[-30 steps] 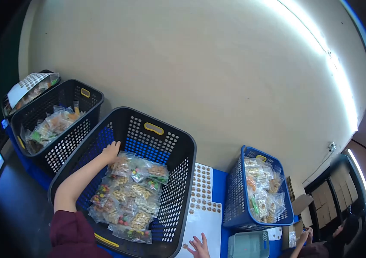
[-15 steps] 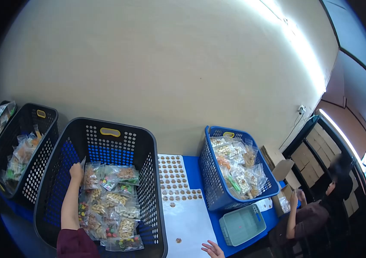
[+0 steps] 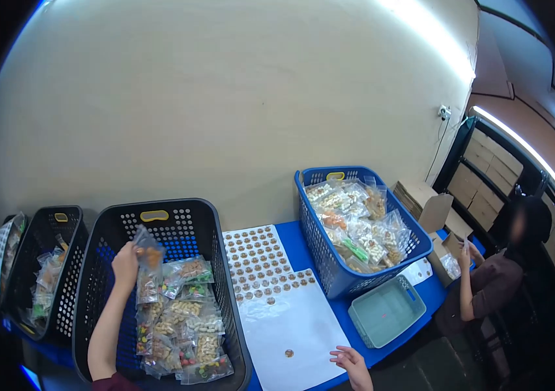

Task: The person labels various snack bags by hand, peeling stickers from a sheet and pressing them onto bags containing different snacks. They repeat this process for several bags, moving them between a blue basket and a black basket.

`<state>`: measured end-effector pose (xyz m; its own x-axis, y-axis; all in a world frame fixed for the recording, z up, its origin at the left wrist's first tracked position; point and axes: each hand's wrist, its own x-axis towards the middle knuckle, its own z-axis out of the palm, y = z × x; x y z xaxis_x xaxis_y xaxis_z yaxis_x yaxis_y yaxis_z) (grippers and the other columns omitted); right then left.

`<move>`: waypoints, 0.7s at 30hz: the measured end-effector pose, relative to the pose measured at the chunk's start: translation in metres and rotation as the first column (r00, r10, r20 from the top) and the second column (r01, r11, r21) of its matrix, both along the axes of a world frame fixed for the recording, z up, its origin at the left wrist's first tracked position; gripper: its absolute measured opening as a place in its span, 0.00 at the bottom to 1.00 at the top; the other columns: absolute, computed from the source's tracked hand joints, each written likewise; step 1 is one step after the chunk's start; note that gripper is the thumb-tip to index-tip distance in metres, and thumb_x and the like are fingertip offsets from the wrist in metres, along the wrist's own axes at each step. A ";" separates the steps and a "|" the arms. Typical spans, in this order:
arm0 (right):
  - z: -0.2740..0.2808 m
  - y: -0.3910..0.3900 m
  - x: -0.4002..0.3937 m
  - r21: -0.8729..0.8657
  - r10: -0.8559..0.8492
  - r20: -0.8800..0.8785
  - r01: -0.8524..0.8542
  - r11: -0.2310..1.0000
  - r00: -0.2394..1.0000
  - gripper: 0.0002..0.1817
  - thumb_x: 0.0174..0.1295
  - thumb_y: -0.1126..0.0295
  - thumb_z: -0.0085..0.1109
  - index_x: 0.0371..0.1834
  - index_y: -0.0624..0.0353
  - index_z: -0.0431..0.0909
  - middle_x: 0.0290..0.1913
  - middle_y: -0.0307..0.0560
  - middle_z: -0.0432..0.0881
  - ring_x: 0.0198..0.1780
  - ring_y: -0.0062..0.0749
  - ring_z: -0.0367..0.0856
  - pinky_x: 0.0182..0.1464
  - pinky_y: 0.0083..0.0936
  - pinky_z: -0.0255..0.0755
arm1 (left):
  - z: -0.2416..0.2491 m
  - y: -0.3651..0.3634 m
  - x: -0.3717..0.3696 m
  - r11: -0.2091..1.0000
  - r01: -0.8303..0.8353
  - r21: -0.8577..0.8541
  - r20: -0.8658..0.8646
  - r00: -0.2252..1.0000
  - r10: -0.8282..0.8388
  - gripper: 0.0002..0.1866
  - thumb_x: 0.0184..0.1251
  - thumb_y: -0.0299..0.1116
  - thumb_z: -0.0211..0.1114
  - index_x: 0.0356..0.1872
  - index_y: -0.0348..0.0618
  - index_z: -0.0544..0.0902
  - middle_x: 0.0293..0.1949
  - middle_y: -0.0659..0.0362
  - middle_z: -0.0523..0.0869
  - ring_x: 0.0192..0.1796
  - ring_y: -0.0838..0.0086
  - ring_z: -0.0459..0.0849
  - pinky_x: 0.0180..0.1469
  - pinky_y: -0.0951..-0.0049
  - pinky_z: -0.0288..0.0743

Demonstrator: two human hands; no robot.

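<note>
My left hand (image 3: pixel 125 266) is closed on the edge of a clear plastic bag of orange snacks (image 3: pixel 151 255), held upright inside the large black basket (image 3: pixel 230 293). Below it, packed bags of snacks (image 3: pixel 186 313) with nuts and colourful sweets lie in rows in that basket. My right hand (image 3: pixel 353 366) hovers at the lower right edge of the white sticker sheet (image 3: pixel 284 326), fingers spread and holding nothing. Rows of round brown stickers cover the sheet's upper part, and a lone round sticker (image 3: pixel 289 353) sits lower down.
A blue basket (image 3: pixel 336 280) full of snack bags stands right of the sheet, with a pale green tray (image 3: pixel 387 313) before it. Another black basket (image 3: pixel 69 280) is at the left. A co-worker (image 3: pixel 492 280) sits at the right beside cardboard boxes (image 3: pixel 450 218).
My left hand has come up from the left side of the black basket, with the orange snack bag now plainly visible in it. The camera view has shifted; my right hand shows more fully.
</note>
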<state>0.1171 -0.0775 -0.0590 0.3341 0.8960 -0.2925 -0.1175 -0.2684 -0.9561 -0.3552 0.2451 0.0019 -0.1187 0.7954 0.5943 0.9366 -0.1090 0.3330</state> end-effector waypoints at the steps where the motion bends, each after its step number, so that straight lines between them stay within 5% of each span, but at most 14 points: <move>1: 0.000 0.003 0.001 0.013 -0.039 -0.020 0.040 0.999 0.999 0.18 0.57 0.68 0.53 0.49 0.64 0.69 0.42 0.51 0.78 0.42 0.30 0.77 0.46 0.23 0.64 | 0.016 -0.007 0.027 0.992 0.082 0.094 0.033 0.996 -0.085 0.08 0.61 0.34 0.51 0.31 0.42 0.75 0.27 0.49 0.80 0.31 0.53 0.79 0.30 0.58 0.70; 4: -0.012 0.018 0.013 0.004 0.035 -0.044 -0.035 0.999 0.998 0.18 0.57 0.67 0.53 0.49 0.64 0.68 0.43 0.51 0.78 0.42 0.30 0.77 0.46 0.23 0.64 | 0.069 -0.049 0.111 0.933 0.323 0.156 0.176 0.921 -0.348 0.07 0.62 0.32 0.52 0.34 0.40 0.75 0.28 0.52 0.79 0.31 0.59 0.79 0.31 0.68 0.71; 8: 0.012 0.039 0.014 0.182 0.164 -0.098 -0.144 0.973 0.982 0.17 0.57 0.71 0.54 0.49 0.66 0.68 0.43 0.51 0.77 0.43 0.32 0.77 0.47 0.22 0.67 | 0.118 -0.104 0.196 0.747 0.624 0.230 0.142 0.738 -0.660 0.06 0.55 0.22 0.57 0.35 0.37 0.75 0.29 0.51 0.80 0.31 0.62 0.81 0.31 0.71 0.74; 10: 0.030 0.044 0.013 0.264 0.223 -0.154 -0.177 0.948 0.963 0.18 0.55 0.73 0.54 0.49 0.66 0.68 0.44 0.52 0.76 0.45 0.33 0.75 0.47 0.23 0.68 | 0.120 -0.129 0.235 0.648 0.754 0.108 0.172 0.628 -0.759 0.09 0.50 0.18 0.57 0.35 0.38 0.75 0.29 0.52 0.80 0.31 0.63 0.81 0.32 0.70 0.76; 13: 0.041 0.041 0.021 0.326 0.259 -0.271 -0.165 0.931 0.927 0.18 0.53 0.77 0.55 0.48 0.67 0.68 0.44 0.51 0.76 0.46 0.33 0.74 0.46 0.24 0.68 | 0.096 -0.169 0.289 0.393 0.908 -0.146 0.249 0.418 -0.874 0.07 0.57 0.26 0.54 0.37 0.42 0.74 0.31 0.56 0.80 0.34 0.63 0.80 0.33 0.71 0.75; 16: 0.026 0.038 0.040 0.287 0.255 -0.348 -0.157 0.945 0.902 0.19 0.50 0.80 0.56 0.47 0.66 0.68 0.42 0.49 0.75 0.45 0.32 0.74 0.43 0.24 0.69 | 0.073 -0.193 0.315 0.278 0.938 -0.208 0.338 0.335 -0.879 0.08 0.59 0.29 0.55 0.40 0.40 0.74 0.33 0.54 0.80 0.33 0.64 0.81 0.33 0.71 0.75; 18: 0.006 0.034 0.060 0.270 0.269 -0.380 -0.172 0.948 0.885 0.19 0.48 0.81 0.57 0.46 0.66 0.68 0.41 0.48 0.76 0.43 0.32 0.75 0.41 0.25 0.70 | 0.080 -0.207 0.324 0.211 0.920 -0.330 0.546 0.368 -0.753 0.10 0.60 0.33 0.56 0.40 0.40 0.75 0.37 0.54 0.80 0.35 0.68 0.81 0.33 0.71 0.75; 21: 0.006 0.025 0.075 0.251 0.324 -0.440 -0.232 0.940 0.837 0.18 0.47 0.82 0.58 0.44 0.66 0.69 0.40 0.48 0.76 0.41 0.31 0.75 0.38 0.25 0.70 | 0.082 -0.225 0.334 0.189 0.944 -0.271 0.761 0.331 -0.558 0.12 0.59 0.36 0.59 0.41 0.40 0.76 0.39 0.56 0.80 0.37 0.75 0.80 0.34 0.73 0.74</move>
<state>0.1925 -0.0524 -0.0531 -0.0731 0.9820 -0.1745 -0.5091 -0.1871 -0.8401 -0.0214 0.0197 0.0839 0.7158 0.6969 0.0438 0.2093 -0.2739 0.9387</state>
